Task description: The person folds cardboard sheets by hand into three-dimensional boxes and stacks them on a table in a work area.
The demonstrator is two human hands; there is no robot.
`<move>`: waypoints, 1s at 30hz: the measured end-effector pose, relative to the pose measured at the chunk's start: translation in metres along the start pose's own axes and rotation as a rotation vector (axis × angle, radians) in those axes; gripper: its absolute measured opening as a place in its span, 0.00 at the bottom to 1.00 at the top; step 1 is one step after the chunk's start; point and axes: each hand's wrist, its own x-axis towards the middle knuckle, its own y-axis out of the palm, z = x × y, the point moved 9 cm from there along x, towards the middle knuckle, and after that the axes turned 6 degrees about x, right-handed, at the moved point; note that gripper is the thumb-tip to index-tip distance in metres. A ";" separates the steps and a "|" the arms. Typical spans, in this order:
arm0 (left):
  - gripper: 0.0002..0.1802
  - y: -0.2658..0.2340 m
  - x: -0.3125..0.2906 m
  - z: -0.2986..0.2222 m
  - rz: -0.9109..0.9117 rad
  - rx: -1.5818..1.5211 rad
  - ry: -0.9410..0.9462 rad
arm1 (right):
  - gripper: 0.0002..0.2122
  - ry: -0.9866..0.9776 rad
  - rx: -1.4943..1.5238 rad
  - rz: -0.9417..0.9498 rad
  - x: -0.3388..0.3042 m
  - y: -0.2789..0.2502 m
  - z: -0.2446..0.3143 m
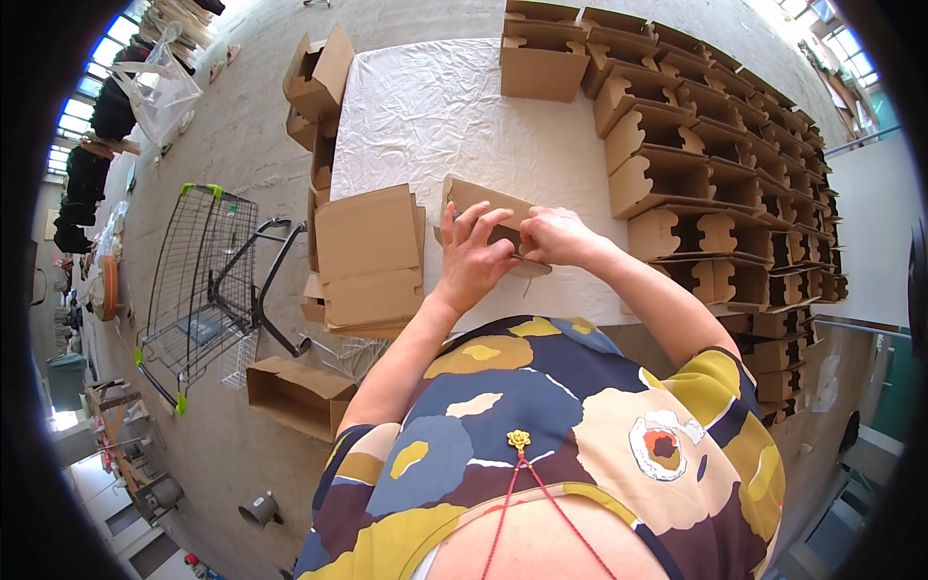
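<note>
A small brown cardboard box [485, 198], partly folded, rests on the white cloth [416, 97] in front of me. My left hand [472, 253] grips its near left part, with the thumb at the flap and the other fingers bent and spread over the opening. At the right end, my right hand [556, 236] pinches the box's edge with its fingers curled in. Both hands hide much of the near side and the inside. Left of the box lies a stack of flat cardboard blanks [367, 253].
Rows of folded cardboard boxes [667, 145] are stacked along the right. More boxes [322, 77] stand at the cloth's left edge. A wire shopping cart [198, 280] stands on the floor at left, near an open carton [300, 396]. A grey metal can [259, 509] is at lower left.
</note>
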 end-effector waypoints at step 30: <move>0.15 0.030 0.003 0.033 0.466 0.198 -0.013 | 0.10 -0.019 0.203 -0.143 -0.024 -0.013 -0.003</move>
